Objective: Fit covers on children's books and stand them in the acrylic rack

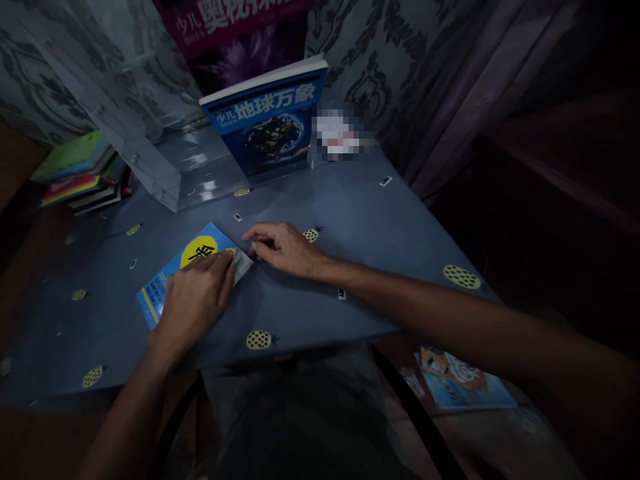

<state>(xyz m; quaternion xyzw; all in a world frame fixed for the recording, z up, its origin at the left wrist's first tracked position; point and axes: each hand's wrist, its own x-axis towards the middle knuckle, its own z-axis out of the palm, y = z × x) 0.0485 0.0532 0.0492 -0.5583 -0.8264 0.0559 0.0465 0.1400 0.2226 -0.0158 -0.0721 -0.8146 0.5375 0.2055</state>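
Note:
A thin blue book [159,285] with a yellow circle and a bold black character lies tilted on the patterned tablecloth. My left hand [200,287] rests over its lower right part, palm down, with the fingers stretched out and pressing on the cover. Close to the book's right corner is my right hand [284,248], its fingers loosely bent and apart, and nothing can be seen in it. Whether those fingertips touch the corner I cannot tell. Part of the cover is hidden under my left hand.
Behind, a blue book with an Earth picture [273,137] stands in a clear acrylic rack [150,177], a purple book [245,50] behind it. Stacked books [83,170] sit at the far left. A blurred-out item [340,133] is at the back. A colourful book [465,380] lies below the table's right edge.

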